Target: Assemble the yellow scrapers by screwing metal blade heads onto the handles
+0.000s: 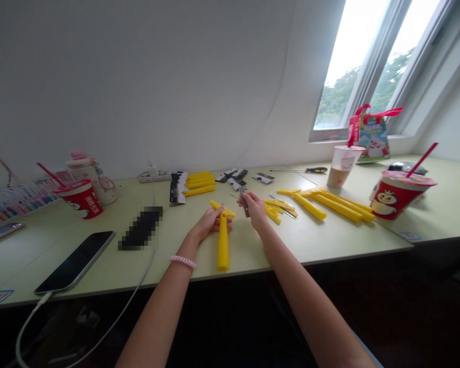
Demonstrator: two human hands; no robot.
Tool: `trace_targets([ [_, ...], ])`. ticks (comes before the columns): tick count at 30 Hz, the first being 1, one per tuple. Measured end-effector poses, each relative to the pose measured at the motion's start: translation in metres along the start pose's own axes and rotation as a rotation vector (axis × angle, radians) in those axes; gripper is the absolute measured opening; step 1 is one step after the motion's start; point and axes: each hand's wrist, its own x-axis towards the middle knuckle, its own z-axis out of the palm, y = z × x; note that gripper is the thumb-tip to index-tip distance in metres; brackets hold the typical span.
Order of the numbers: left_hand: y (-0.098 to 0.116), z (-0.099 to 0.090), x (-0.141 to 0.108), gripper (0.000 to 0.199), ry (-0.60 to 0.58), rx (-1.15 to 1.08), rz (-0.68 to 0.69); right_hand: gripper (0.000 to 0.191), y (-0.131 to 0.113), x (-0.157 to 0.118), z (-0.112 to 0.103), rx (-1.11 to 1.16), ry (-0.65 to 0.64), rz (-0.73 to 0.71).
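My left hand (206, 224) is closed around the head of a yellow T-shaped scraper (223, 245), whose thick handle points toward me near the table's front edge. A small screw seems to stick up at its top. Just right of it, my right hand (256, 207) pinches a small flat grey metal piece (244, 202), held apart from the scraper. Close beyond the right hand lie loose yellow plastic parts (279, 208) with thin metal blades. Farther right are several yellow scraper handles (310, 204). My fingers partly hide the scraper's head.
Yellow scrapers with black-and-white cards (177, 188) lie at the back, near loose cards (235, 177). A screwdriver (315, 170) rests by the wall. Drinks stand right, including a red cup (400, 197); another red cup (82, 200) stands left. A phone (76, 260) trails a cable.
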Motion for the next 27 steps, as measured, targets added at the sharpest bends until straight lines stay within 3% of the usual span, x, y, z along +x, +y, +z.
trace_targets([
  [11,-0.0001,-0.0009,-0.0024,0.034,-0.065,0.038,0.007,0.01,0.0004,0.0022,0.0005,0.173,0.027,0.134],
  [18,-0.0015,-0.003,-0.0016,0.038,-0.092,0.035,0.018,0.022,0.0062,0.0037,0.0014,0.349,-0.016,0.136],
  [23,0.0009,-0.0011,-0.0043,0.037,-0.089,0.034,0.018,0.018,0.005,-0.0002,0.0051,0.326,-0.127,0.172],
  [27,0.0027,0.0007,-0.0057,0.035,-0.069,0.03,0.013,0.016,0.0041,-0.0025,0.0053,0.263,-0.143,0.17],
])
